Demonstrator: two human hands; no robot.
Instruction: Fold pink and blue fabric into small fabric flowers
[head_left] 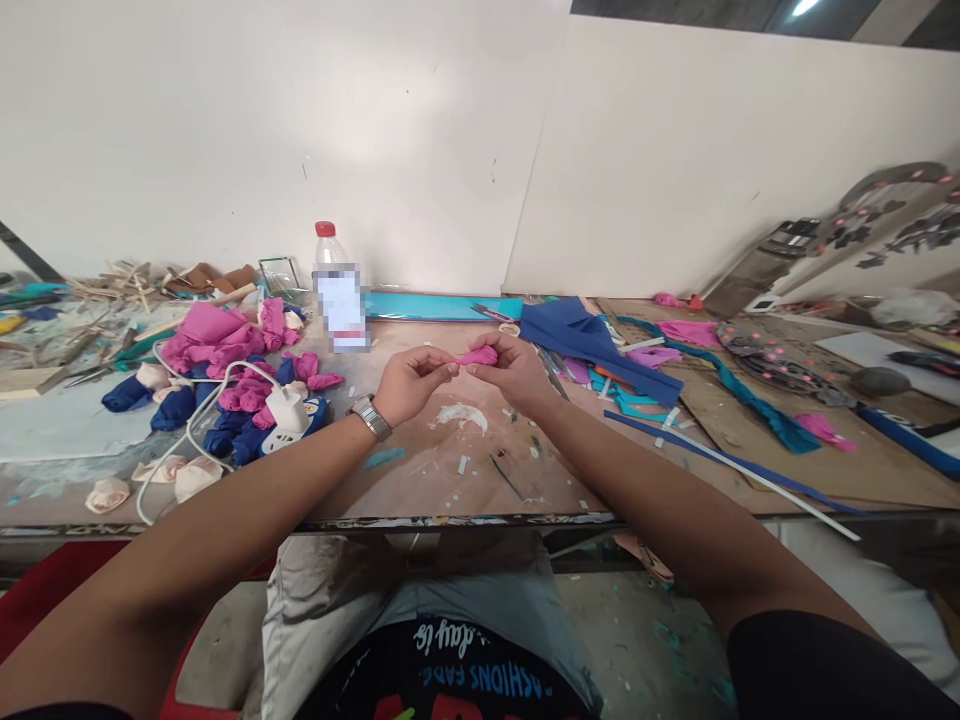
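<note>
Both my hands meet above the middle of the worktable (420, 480). My left hand (411, 382), with a metal watch on its wrist, is closed and pinches one end of a small pink rolled foam piece (478, 356). My right hand (511, 372) is closed round the other end of the same pink piece. The piece is held just above the tabletop, over a white smear of dried glue (463, 414).
A pile of pink, blue and cream foam roses (225, 385) lies at left with a white plug and cable (286, 408). A plastic bottle (339, 290) stands behind. Blue foam sheet (592, 345), teal strips and pink scraps lie at right. White boards stand at the back.
</note>
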